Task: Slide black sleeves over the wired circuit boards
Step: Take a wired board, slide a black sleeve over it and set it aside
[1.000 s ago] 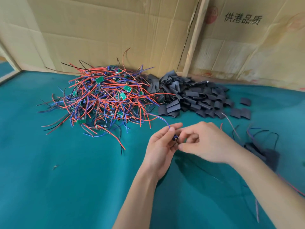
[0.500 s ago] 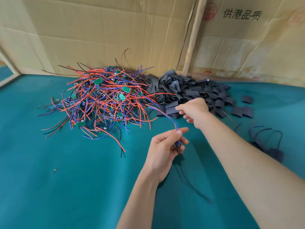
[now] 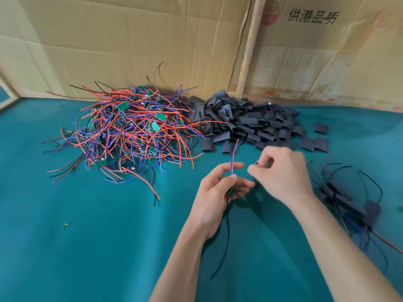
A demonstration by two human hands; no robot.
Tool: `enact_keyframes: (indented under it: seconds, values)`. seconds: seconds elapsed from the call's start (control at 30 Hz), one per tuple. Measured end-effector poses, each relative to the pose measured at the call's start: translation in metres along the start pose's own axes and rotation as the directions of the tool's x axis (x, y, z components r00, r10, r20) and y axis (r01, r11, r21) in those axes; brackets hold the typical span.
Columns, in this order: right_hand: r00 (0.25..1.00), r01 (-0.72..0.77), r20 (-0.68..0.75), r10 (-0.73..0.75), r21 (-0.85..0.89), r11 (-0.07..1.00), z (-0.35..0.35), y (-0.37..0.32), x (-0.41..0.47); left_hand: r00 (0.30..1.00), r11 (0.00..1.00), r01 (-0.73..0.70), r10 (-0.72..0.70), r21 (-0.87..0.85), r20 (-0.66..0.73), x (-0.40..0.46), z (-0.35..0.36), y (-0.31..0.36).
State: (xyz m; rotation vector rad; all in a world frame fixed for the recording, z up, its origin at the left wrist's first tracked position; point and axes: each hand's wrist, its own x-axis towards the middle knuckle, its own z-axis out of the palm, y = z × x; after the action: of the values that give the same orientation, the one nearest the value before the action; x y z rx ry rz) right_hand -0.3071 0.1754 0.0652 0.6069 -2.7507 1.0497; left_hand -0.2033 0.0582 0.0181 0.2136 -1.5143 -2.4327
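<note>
My left hand [image 3: 218, 190] pinches a wired circuit board; its red and blue wires [image 3: 233, 155] stand up from the fingers and a black wire [image 3: 226, 236] hangs below the palm. The board itself is hidden in the hand. My right hand [image 3: 283, 175] is just right of it, fingers closed on a small black sleeve [image 3: 258, 163], mostly hidden and blurred. A pile of black sleeves [image 3: 246, 123] lies behind the hands. A tangle of unsleeved boards with red, blue and black wires [image 3: 130, 134] lies at the back left.
Sleeved boards with wires [image 3: 349, 203] lie at the right of the teal cloth [image 3: 98, 247]. Cardboard walls [image 3: 141, 40] close off the back. A few loose sleeves [image 3: 320, 128] lie right of the pile. A small scrap [image 3: 66, 225] lies at left.
My right hand reached back to the sleeve pile, then came forward again beside my left hand with a sleeve. My left hand turned the wires upright.
</note>
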Motion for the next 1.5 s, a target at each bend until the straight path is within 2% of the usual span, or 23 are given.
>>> enact_keyframes:
  seconds: [0.17, 0.33, 0.4, 0.5, 0.57, 0.63, 0.7, 0.77, 0.83, 1.0, 1.27, 1.5]
  values:
    - [0.998, 0.031, 0.049, -0.039, 0.158, 0.987, 0.012, 0.006, -0.011, 0.998, 0.997, -0.045, 0.047, 0.059, -0.031, -0.002, 0.003, -0.001]
    - [0.976, -0.013, 0.212, -0.043, 0.254, 0.967, 0.004, 0.018, -0.009, 0.995, 0.994, -0.076, 0.08, 0.077, -0.058, -0.001, 0.003, -0.003]
    - [0.977, -0.019, 0.208, -0.044, 0.292, 0.956, 0.003, 0.02, -0.011, 0.995, 0.995, -0.073, 0.077, 0.063, -0.069, -0.001, 0.002, -0.003]
    - [0.994, -0.03, 0.108, -0.017, 0.422, 0.906, -0.002, 0.02, -0.015, 0.995, 0.995, -0.074, 0.078, 0.07, -0.068, -0.001, 0.001, -0.004]
    - [0.998, -0.067, 0.028, 0.064, 0.645, 0.762, -0.012, 0.02, -0.012, 0.995, 0.994, -0.073, 0.078, 0.079, -0.063, -0.001, 0.001, -0.005]
    - [0.983, -0.103, 0.01, 0.185, 0.858, 0.502, -0.025, 0.023, -0.008, 0.996, 0.994, -0.065, 0.07, 0.092, -0.051, -0.001, 0.0, -0.006]
    - [0.964, -0.123, 0.043, 0.263, 0.947, 0.297, -0.034, 0.026, -0.006, 0.997, 0.993, -0.06, 0.064, 0.101, -0.031, -0.001, -0.001, -0.006]
    - [0.948, -0.152, 0.088, 0.305, 0.969, 0.193, -0.036, 0.03, -0.004, 0.998, 0.992, -0.063, 0.064, 0.11, -0.007, -0.001, -0.002, -0.005]
    - [0.936, -0.182, 0.13, 0.328, 0.974, 0.135, -0.033, 0.032, -0.004, 0.998, 0.991, -0.063, 0.062, 0.121, 0.01, -0.001, -0.002, -0.006]
    - [0.928, -0.2, 0.169, 0.333, 0.978, 0.059, -0.028, 0.033, -0.002, 0.998, 0.988, -0.063, 0.061, 0.14, 0.021, -0.002, -0.003, -0.006]
    - [0.914, -0.254, 0.24, 0.327, 0.967, 0.001, -0.025, 0.029, -0.005, 0.998, 0.99, -0.057, 0.054, 0.132, 0.023, -0.003, 0.0, -0.005]
    - [0.909, -0.272, 0.242, 0.34, 0.961, 0.043, -0.025, 0.029, -0.006, 0.998, 0.982, -0.068, 0.065, 0.177, 0.024, -0.001, -0.001, -0.009]
